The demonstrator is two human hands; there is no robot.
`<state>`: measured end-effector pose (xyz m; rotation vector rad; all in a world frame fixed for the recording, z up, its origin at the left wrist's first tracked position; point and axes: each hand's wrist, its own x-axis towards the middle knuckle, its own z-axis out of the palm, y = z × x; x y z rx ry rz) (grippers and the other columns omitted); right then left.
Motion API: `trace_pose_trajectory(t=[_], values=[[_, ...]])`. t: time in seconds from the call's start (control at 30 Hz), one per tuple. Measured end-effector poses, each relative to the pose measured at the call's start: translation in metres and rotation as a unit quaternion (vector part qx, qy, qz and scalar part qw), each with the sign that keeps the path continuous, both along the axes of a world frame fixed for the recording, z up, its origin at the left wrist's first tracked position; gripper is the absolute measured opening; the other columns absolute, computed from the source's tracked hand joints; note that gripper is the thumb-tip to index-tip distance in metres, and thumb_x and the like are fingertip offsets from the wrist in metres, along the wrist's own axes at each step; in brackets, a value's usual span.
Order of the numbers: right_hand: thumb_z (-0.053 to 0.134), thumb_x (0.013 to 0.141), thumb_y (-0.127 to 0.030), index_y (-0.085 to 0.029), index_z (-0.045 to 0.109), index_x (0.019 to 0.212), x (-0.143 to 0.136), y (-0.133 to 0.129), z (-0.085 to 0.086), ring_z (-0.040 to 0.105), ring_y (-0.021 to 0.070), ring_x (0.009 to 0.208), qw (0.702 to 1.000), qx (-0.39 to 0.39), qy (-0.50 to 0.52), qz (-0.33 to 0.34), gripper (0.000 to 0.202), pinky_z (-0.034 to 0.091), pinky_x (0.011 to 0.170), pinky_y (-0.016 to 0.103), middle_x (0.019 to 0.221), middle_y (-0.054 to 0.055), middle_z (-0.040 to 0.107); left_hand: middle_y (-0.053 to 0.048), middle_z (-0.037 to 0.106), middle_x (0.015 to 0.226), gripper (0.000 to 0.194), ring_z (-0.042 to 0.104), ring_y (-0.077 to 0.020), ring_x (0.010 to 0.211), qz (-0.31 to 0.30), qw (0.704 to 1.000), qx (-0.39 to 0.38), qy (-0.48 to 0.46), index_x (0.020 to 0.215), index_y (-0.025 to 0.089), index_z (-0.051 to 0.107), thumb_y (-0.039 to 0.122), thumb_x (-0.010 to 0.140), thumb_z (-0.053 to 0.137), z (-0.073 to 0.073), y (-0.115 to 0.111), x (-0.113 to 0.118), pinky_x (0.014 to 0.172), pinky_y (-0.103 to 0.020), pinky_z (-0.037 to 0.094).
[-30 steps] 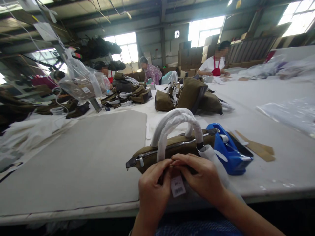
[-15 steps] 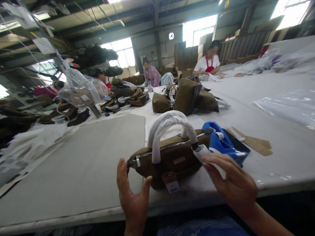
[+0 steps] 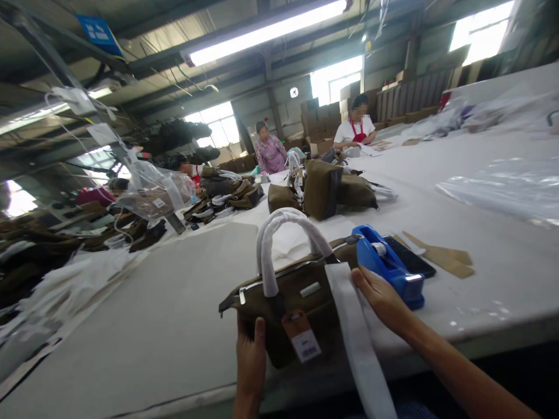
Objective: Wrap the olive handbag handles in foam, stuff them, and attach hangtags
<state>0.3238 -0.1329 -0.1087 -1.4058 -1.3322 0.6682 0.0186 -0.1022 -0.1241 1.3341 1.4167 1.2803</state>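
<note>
An olive-brown handbag [image 3: 279,314] stands upright at the table's front edge, its two handles [image 3: 286,220] wrapped in white. A tan and white tag [image 3: 301,337] hangs on its front. My left hand [image 3: 251,355] grips the bag's lower left side, the thumb in front and the other fingers mostly hidden behind. At the bag's right side my right hand [image 3: 378,294] holds it, thumb near the upper end of a long white strip [image 3: 360,343]. That strip hangs from the right handle base down over the table edge.
A blue tape dispenser [image 3: 388,265] stands right behind the bag, beside a black phone [image 3: 410,256] and brown paper pieces [image 3: 441,254]. More bags [image 3: 323,189] are piled farther back. Clear plastic [image 3: 502,189] lies at right. Several people work beyond.
My left hand has closed on the bag's side. The white strip, bunched at my right hand before, now hangs down the front. My right hand has moved onto the bag's right side.
</note>
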Motion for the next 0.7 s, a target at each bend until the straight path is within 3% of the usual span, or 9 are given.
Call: trace_pose_trajectory(t=[0.1,0.17,0.23,0.33,0.4,0.5,0.6,0.7], values=[[0.039,0.101,-0.064,-0.024,0.057,0.145,0.003,-0.007,0.001,0.056,0.0332,0.135,1.000,-0.005,-0.002,0.004,0.062,0.041,0.118,0.052,0.142,0.011,0.064,-0.018,0.053,0.152,0.102,0.047,-0.0366,0.143,0.041,0.999,0.019,-0.006,0.157,0.018,0.034,0.082,0.082,0.056,0.016,-0.010,-0.008,0.119,-0.049,0.040],[0.045,0.100,-0.062,-0.023,0.055,0.147,0.002,-0.014,0.000,0.062,0.0325,0.129,1.000,-0.002,0.002,-0.026,0.061,0.048,0.112,0.049,0.140,0.013,0.065,-0.015,0.040,0.162,0.085,0.040,-0.0335,0.148,0.130,0.982,0.136,-0.030,0.161,0.023,0.026,0.069,0.094,0.051,0.038,-0.019,-0.012,0.121,-0.053,0.035],[0.053,0.098,-0.058,-0.022,0.052,0.148,-0.003,-0.021,0.005,0.067,0.0319,0.122,0.993,0.049,-0.012,-0.104,0.061,0.055,0.105,0.049,0.142,0.014,0.063,-0.010,0.038,0.164,0.067,0.037,-0.0304,0.151,0.193,0.932,0.305,0.021,0.158,0.028,0.033,0.049,0.099,0.057,0.070,-0.029,-0.008,0.122,-0.053,0.034],[0.062,0.096,-0.044,-0.025,0.052,0.145,-0.014,-0.028,0.026,0.061,0.0322,0.130,0.950,0.208,-0.099,-0.210,0.053,0.051,0.110,0.053,0.147,0.013,0.057,-0.008,0.050,0.156,0.054,0.045,-0.0291,0.145,0.120,0.844,0.452,0.262,0.144,0.029,0.055,0.028,0.092,0.071,0.120,-0.031,0.018,0.121,-0.048,0.038],[0.063,0.097,-0.033,-0.028,0.054,0.142,-0.023,-0.026,0.045,0.056,0.0308,0.135,0.921,0.291,-0.161,-0.205,0.047,0.047,0.114,0.053,0.146,0.011,0.058,-0.011,0.054,0.152,0.052,0.050,-0.0302,0.140,0.038,0.785,0.498,0.368,0.141,0.025,0.059,0.025,0.091,0.072,0.144,-0.020,0.043,0.117,-0.045,0.043],[0.065,0.097,-0.029,-0.028,0.051,0.145,-0.035,-0.013,0.070,0.060,0.0286,0.130,0.912,0.328,-0.197,-0.147,0.050,0.053,0.109,0.048,0.138,0.010,0.064,-0.015,0.060,0.145,0.049,0.057,-0.0314,0.133,-0.010,0.722,0.538,0.435,0.141,0.017,0.059,0.024,0.094,0.069,0.162,0.005,0.075,0.111,-0.043,0.048],[0.063,0.098,-0.021,-0.026,0.055,0.141,-0.039,0.002,0.081,0.067,0.0247,0.117,0.914,0.336,-0.196,-0.117,0.043,0.058,0.100,0.040,0.125,0.009,0.070,-0.013,0.073,0.127,0.036,0.069,-0.0277,0.114,-0.033,0.690,0.552,0.467,0.134,0.015,0.065,0.019,0.098,0.059,0.170,0.020,0.084,0.102,-0.038,0.054],[0.059,0.097,-0.009,-0.025,0.064,0.124,-0.036,0.009,0.084,0.069,0.0185,0.102,0.900,0.386,-0.176,-0.101,0.032,0.059,0.090,0.031,0.110,0.006,0.071,-0.010,0.077,0.117,0.032,0.073,-0.0249,0.103,-0.087,0.716,0.514,0.464,0.126,0.018,0.070,0.017,0.098,0.055,0.181,0.018,0.076,0.093,-0.033,0.057]])
